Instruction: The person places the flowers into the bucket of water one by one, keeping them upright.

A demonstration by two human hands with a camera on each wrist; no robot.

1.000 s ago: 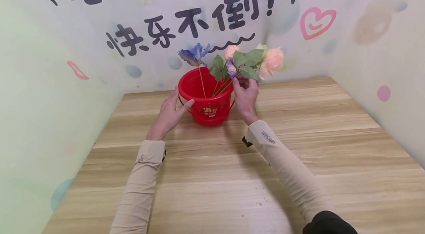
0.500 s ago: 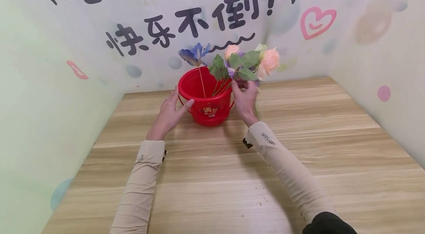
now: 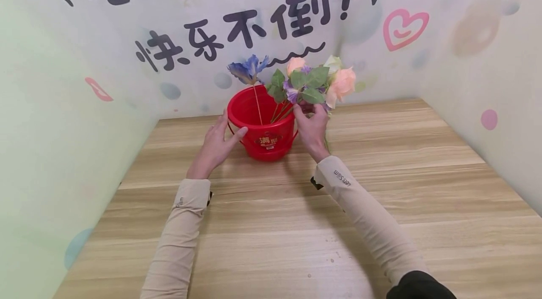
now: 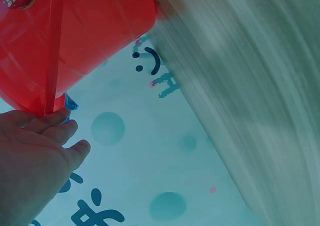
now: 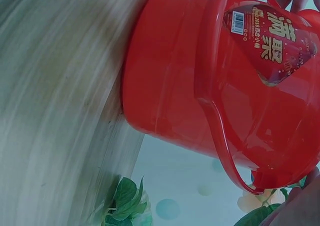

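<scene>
A red bucket [image 3: 267, 143] stands upright near the back wall. A blue flower [image 3: 249, 70] on a thin stem leans inside it. My left hand [image 3: 216, 143] rests on the bucket's left rim, thumb on the front rim and fingers extended along the outer side. At the right rim, my right hand [image 3: 312, 129] pinches flower stems below a bunch with a pink rose [image 3: 342, 83], a purple flower [image 3: 292, 92], a white flower [image 3: 332, 63] and green leaves [image 3: 313, 96]. Some stems slant into the bucket. The fingertips are partly hidden by leaves.
The bucket's handle [image 5: 217, 131] hangs down in front of its wall. In the right wrist view, green leaves [image 5: 125, 201] appear low beside the table's edge. The wooden table [image 3: 262, 233] meets a printed wall [image 3: 203, 96] behind the bucket.
My right hand and the bunch have shifted slightly left; the pink rose has also tipped a little, and more of the white flower shows. The left hand and bucket stay put.
</scene>
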